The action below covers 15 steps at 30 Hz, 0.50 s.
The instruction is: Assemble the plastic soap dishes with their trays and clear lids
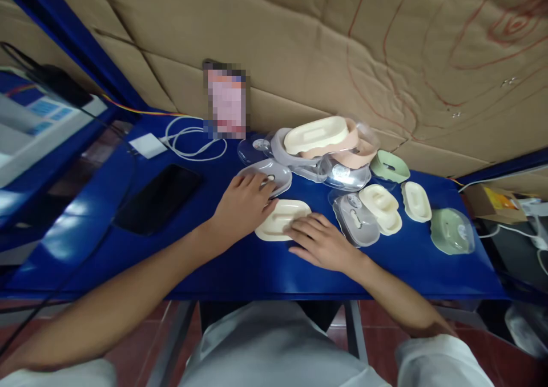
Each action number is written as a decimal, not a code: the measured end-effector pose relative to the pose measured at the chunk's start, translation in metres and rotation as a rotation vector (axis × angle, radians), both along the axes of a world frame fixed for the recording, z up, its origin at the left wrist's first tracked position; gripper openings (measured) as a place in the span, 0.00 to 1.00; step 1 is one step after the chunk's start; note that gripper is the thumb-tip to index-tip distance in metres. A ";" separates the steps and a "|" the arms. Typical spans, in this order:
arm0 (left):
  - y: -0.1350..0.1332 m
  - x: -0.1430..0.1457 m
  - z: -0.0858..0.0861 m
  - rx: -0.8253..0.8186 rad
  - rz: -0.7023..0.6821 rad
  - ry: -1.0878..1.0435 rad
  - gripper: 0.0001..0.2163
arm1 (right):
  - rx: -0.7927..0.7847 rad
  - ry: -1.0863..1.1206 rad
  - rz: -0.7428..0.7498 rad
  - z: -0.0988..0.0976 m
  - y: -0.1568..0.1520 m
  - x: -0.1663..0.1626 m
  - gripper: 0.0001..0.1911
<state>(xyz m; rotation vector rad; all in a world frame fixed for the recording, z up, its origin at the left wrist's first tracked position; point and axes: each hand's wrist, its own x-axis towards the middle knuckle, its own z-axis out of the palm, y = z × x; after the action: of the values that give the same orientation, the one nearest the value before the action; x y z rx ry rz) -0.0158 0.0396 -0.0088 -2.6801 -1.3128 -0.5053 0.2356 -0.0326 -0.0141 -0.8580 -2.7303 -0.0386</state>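
Observation:
A cream soap dish (278, 220) lies on the blue table right in front of me. My right hand (322, 241) rests on its right end, fingers stretched out over the rim and thumb apart. Just behind it sits a grey soap dish (280, 176) with an oval slot. Over the front of that grey dish lies my left hand (245, 200), its fingers extended and partly hiding it, while its thumb comes down at the cream dish's left edge. Neither hand is wrapped round anything.
Behind stands a pile of cream, peach and grey soap dishes (317, 136) with clear lids. To the right are a grey one (357, 221), cream pieces (381, 209) and green ones (449, 230). A black phone (158, 198) and white charger (148, 145) lie left. Cardboard (299, 44) walls the back.

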 end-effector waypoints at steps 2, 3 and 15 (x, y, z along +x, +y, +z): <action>0.000 0.000 -0.003 -0.018 0.007 -0.003 0.14 | -0.004 0.020 -0.022 0.003 0.000 0.006 0.17; 0.000 0.000 -0.004 -0.015 0.004 -0.005 0.13 | 0.009 0.033 -0.045 0.006 0.001 0.009 0.17; 0.003 0.005 -0.003 0.056 -0.130 -0.140 0.14 | 0.166 0.108 -0.217 0.017 0.001 0.013 0.20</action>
<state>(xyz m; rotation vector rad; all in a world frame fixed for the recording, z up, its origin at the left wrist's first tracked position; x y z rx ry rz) -0.0110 0.0426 -0.0118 -2.7392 -1.1422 -0.7463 0.2485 -0.0316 0.0030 -1.0691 -2.4827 -0.2513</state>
